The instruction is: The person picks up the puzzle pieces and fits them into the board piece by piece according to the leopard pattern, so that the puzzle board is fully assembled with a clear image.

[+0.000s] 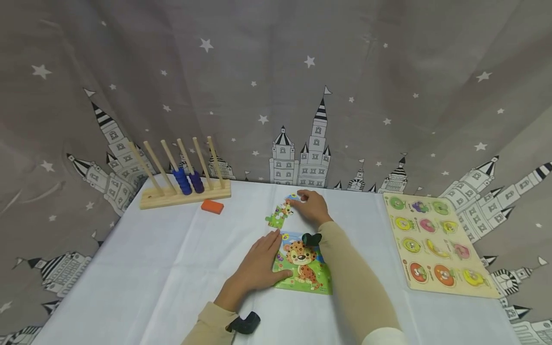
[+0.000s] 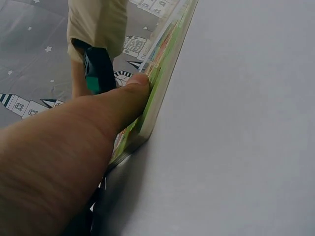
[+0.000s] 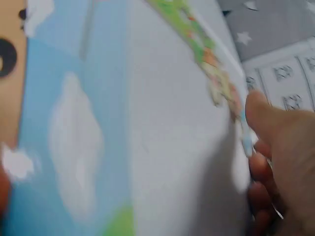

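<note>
A leopard picture board [image 1: 305,274] lies flat on the white cloth. The left hand [image 1: 257,264] rests on its left side with fingers extended; in the left wrist view the thumb of this hand [image 2: 64,142] lies against the edge of the board [image 2: 161,87]. Just beyond the board, several joined puzzle pieces [image 1: 277,218] form a short strip. At the strip's far end, the right hand [image 1: 314,208] pinches a blue-topped piece [image 1: 293,197] between thumb and fingers. The right wrist view has the hand [image 3: 290,157] at the light blue piece [image 3: 246,140], touching the strip [image 3: 211,61].
A wooden peg stand [image 1: 189,198] with blue and purple rings is at the back left, an orange block [image 1: 212,206] beside it. A wooden fruit puzzle board [image 1: 435,258] lies at the right. A grey printed curtain [image 1: 241,72] hangs behind the table.
</note>
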The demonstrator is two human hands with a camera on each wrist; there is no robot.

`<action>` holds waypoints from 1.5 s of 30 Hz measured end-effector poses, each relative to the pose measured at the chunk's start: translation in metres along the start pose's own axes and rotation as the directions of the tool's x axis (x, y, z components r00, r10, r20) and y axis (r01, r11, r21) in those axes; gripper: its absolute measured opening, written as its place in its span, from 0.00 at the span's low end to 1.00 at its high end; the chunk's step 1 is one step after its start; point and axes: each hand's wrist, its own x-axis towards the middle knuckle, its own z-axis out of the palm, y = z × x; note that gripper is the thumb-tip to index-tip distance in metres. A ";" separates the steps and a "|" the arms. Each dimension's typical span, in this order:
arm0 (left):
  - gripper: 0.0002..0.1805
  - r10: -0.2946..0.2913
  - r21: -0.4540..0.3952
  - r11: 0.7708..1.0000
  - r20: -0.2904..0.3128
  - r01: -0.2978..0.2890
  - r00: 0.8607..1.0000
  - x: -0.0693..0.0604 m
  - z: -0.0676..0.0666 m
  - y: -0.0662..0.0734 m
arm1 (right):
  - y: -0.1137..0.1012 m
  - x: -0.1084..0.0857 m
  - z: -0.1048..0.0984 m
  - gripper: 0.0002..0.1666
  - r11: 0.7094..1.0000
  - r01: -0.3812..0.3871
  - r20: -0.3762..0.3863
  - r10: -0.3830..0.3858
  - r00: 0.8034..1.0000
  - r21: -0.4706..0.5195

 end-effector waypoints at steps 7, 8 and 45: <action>0.57 0.004 0.004 1.000 -0.003 -0.004 1.000 0.000 0.000 0.000 | -0.014 0.003 0.009 0.31 0.996 -0.025 -0.085 0.018 0.996 -0.090; 0.57 0.005 0.003 1.000 -0.003 -0.005 1.000 0.000 -0.001 0.001 | -0.017 0.003 0.009 0.30 0.995 -0.033 -0.083 0.025 0.996 -0.096; 0.57 0.004 0.006 1.000 -0.010 -0.004 1.000 -0.001 -0.002 0.000 | -0.018 -0.015 0.001 0.15 0.978 -0.016 -0.085 0.034 0.996 0.208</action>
